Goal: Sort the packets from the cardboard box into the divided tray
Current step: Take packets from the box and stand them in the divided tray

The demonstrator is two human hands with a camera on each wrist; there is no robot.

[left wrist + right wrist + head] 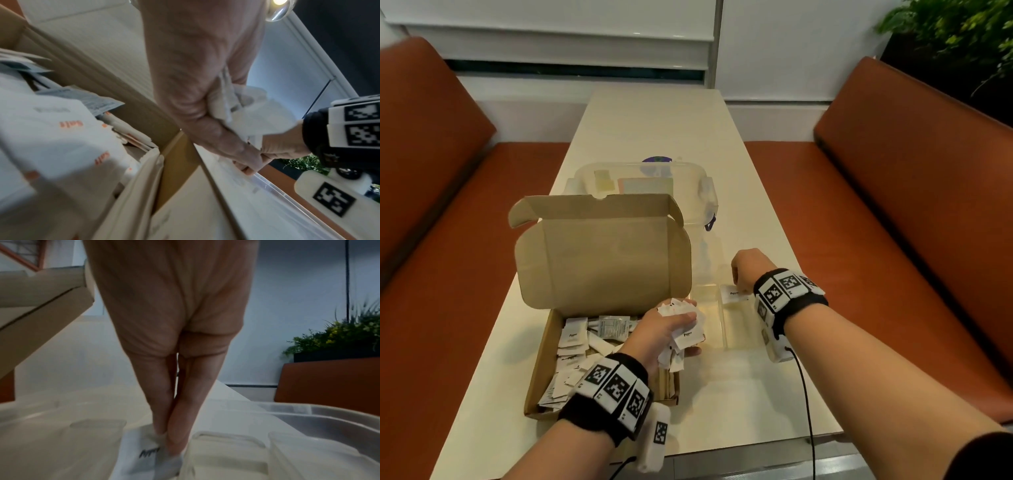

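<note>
Right hand (743, 270): pinching one white pepper packet (734, 294) between fingertips (162, 430), and lowering it into the divided tray, judged to be a single placement so each kind is going to its own cell.
Left hand (666, 330): closing around a bunch of packets (685, 329), too crumpled to count, and hovering at the box's 3 o'clock edge; it seems to be serving as a feed stock so the right hand is only making short trips.
Pepper packet: sitting at the tray's 12 o'clock end, printed side up, the only one clearly showing in the tray.
Divided tray (722, 339): one clear plastic tray, lying on the counter (654, 123) at 3 o'clock of the box; the number of cells is hard to tell through the clear walls.
Cardboard box (544, 346): one, lid (602, 253) standing open at 12 o'clock, keeping the contents reachable.
Loose packets (575, 346): many lying jumbled inside the box, some marked pepper, others with orange print; no exact count possible.
Clear lidded container (643, 178): one, sitting at 12 o'clock behind the box.
Progress: judged early, most packets are waiting unsorted.
</note>
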